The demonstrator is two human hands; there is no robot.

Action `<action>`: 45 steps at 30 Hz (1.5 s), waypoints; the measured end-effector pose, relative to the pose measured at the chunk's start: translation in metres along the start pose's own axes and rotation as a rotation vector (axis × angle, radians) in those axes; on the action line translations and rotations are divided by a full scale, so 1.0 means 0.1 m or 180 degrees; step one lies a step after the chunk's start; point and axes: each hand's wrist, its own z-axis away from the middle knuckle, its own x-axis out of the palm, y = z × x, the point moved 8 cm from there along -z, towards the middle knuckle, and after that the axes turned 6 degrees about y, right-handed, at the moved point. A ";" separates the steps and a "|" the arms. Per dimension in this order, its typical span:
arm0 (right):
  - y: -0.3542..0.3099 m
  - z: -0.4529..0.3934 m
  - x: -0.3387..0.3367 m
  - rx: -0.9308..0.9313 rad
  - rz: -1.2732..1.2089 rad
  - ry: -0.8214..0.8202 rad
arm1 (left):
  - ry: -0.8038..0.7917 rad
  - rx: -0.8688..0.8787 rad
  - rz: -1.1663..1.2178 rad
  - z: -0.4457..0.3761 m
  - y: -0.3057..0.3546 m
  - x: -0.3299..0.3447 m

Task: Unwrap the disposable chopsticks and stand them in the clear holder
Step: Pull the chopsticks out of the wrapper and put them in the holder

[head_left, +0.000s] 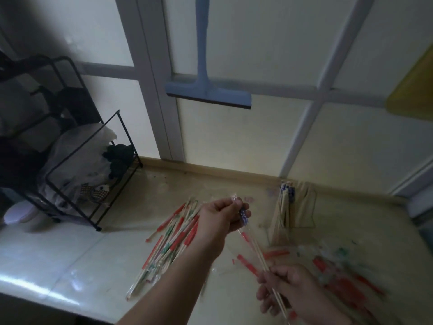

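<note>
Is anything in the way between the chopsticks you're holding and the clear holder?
Nothing visible blocks the way. The chopsticks are held between the left hand and right hand, and the clear holder stands beyond them across open tabletop.

I see my left hand (225,215) pinching the top of a clear wrapper (243,231), while my right hand (284,289) grips the bare chopsticks (262,261) lower down. Wrapped chopsticks (173,240) lie piled mid-table; the clear holder (293,212) stands near the far edge.
</note>
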 end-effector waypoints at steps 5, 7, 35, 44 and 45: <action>0.03 0.13 -0.17 -0.0065 -0.0156 0.0092 | -0.0102 -0.0008 -0.0117 0.18 -0.07 0.18; 0.04 0.16 -0.22 -0.0089 -0.0178 0.0085 | -0.0106 -0.0037 -0.0077 0.25 -0.10 0.24; -0.28 0.03 -0.33 0.0167 -0.0503 -0.0338 | 0.0079 -0.0332 -0.0148 0.08 -0.27 0.47; -0.31 -0.10 -0.36 0.0144 -0.0345 -0.0111 | 0.0205 -0.0337 -0.0081 0.03 -0.41 0.44; -0.29 -0.08 -0.39 0.0160 -0.0143 -0.0120 | 0.0268 -0.0312 -0.0022 -0.02 -0.38 0.41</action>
